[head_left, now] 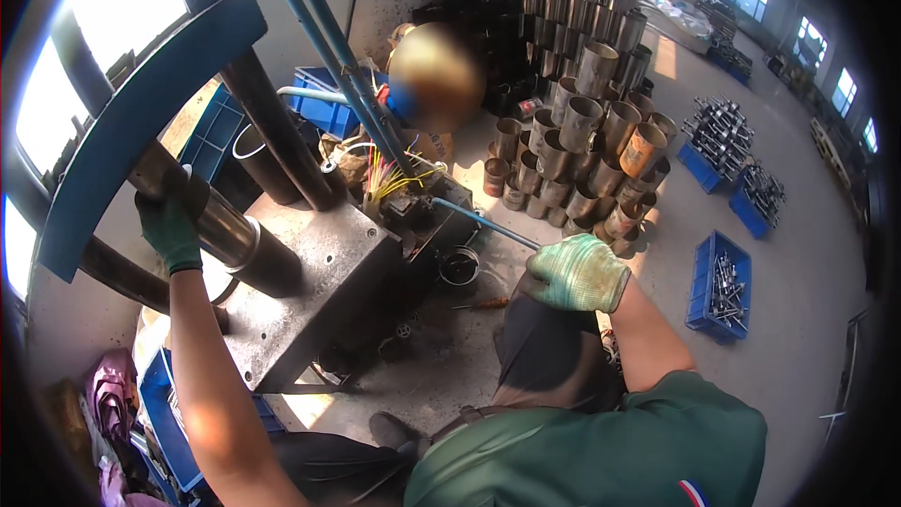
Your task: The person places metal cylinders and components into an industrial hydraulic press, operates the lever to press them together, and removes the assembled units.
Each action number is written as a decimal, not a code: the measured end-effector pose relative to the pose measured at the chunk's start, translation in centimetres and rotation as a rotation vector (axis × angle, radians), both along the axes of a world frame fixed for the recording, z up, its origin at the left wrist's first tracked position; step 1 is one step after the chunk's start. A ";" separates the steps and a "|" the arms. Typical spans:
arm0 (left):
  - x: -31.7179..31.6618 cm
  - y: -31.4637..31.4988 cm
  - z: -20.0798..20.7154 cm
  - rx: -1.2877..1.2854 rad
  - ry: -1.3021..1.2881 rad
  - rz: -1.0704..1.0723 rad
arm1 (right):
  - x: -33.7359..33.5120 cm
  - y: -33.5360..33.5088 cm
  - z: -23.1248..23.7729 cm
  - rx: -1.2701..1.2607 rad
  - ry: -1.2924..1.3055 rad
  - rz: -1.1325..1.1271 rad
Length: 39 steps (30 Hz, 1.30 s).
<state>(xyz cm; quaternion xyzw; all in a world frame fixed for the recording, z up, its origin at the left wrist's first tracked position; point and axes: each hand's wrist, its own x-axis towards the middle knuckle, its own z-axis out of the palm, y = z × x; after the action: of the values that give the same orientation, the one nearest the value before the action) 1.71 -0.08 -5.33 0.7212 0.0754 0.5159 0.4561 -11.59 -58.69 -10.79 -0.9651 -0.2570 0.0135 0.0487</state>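
Note:
My left hand (pixel 171 233), in a dark green glove, is wrapped against the side of a shiny metal cylinder (pixel 225 233) in the press; some of its fingers are hidden. Below a pale ring, the darker lower part (pixel 267 265) of this stack stands on the thick steel press table (pixel 324 268). Over it sits the blue curved press frame (pixel 150 122). My right hand (pixel 579 274), in a light green knit glove, is closed on the end of a thin blue lever (pixel 483 222) above my knee. That lever runs to a valve block beside the press.
Stacked metal sleeves (pixel 582 122) stand beyond the lever. Blue crates of metal parts (pixel 721 286) sit on the floor at right. Coloured wires (pixel 389 178) stick up behind the valve block. Another pipe piece (pixel 255 155) rests on the press table. A co-worker or blurred round shape is at the back.

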 end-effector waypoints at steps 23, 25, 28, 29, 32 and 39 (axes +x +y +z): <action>-1.3 1.4 -2.6 -0.006 0.120 0.016 | 0.6 0.6 -0.6 0.066 0.008 0.045; -1.2 2.0 -3.0 0.033 0.102 0.010 | 0.6 0.7 -0.6 0.072 0.014 0.031; -1.1 0.6 -3.1 0.003 0.133 0.003 | 0.5 0.4 -0.7 0.059 -0.012 0.028; -1.1 0.7 -3.2 0.003 0.133 0.003 | 0.5 0.4 -0.7 0.065 -0.008 0.025; -1.2 1.8 -3.8 0.014 0.177 0.057 | 0.5 0.4 -0.9 0.077 -0.027 0.034; -2.2 0.0 -3.6 0.201 0.217 0.203 | 0.8 0.5 -0.5 0.071 -0.067 0.092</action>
<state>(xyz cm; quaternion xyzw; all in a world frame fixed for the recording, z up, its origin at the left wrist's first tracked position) -0.47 -0.04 -8.95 0.8033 0.1446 0.4833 0.3164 -10.80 -58.19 -11.30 -0.9499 -0.3027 -0.0256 0.0738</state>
